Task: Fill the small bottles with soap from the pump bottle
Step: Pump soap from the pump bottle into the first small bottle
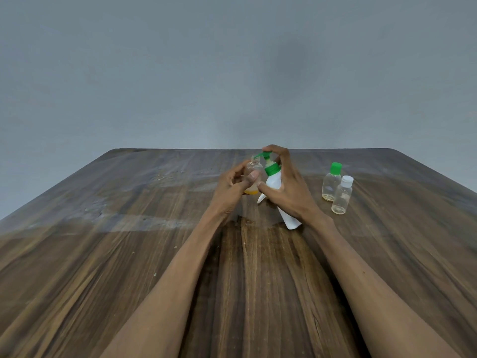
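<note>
My right hand [289, 187] grips a white pump bottle [274, 180] with a green pump head, tilted left above the table, one finger resting on top of the pump. The green nozzle points at the open neck of a small clear bottle [253, 167], which my left hand [232, 187] holds upright just left of the pump bottle. A little orange soap lies at that small bottle's bottom. A small white cap [260, 198] lies on the table below the hands.
Two more small clear bottles stand on the wooden table [129, 254] to the right: one with a green cap [331, 182], one with a white cap [342, 196] in front of it. A grey wall rises behind the far edge.
</note>
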